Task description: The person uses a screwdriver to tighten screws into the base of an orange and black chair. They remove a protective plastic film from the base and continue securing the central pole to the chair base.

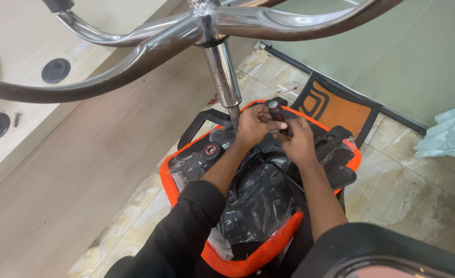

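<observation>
At the far left of the frame I see a wooden board [57, 170] running diagonally, with two black round discs [56, 70] and a small screw [17, 119] lying on the paler strip at the upper left. Across the top sweeps a chrome chair base [150, 41], its shiny column [225, 77] dropping down toward the centre. Below it lies an orange chair seat [268, 247] turned underside up, wrapped in black plastic [261, 198] — my two hands meet over its middle. My left hand [252, 126] sits just beside the foot of the column, fingers curled against a dark screwdriver [276, 114], whose handle stands upright at centre frame. My right hand [299, 143] is touching it from the other side, fingers bent and close together — whether they fully clamp the handle I cannot tell. Further right an orange and black chair back [335, 108] lies flat on the tiled floor [392, 201], and a pale blue-green cloth [449, 131] hangs at the right edge.
</observation>
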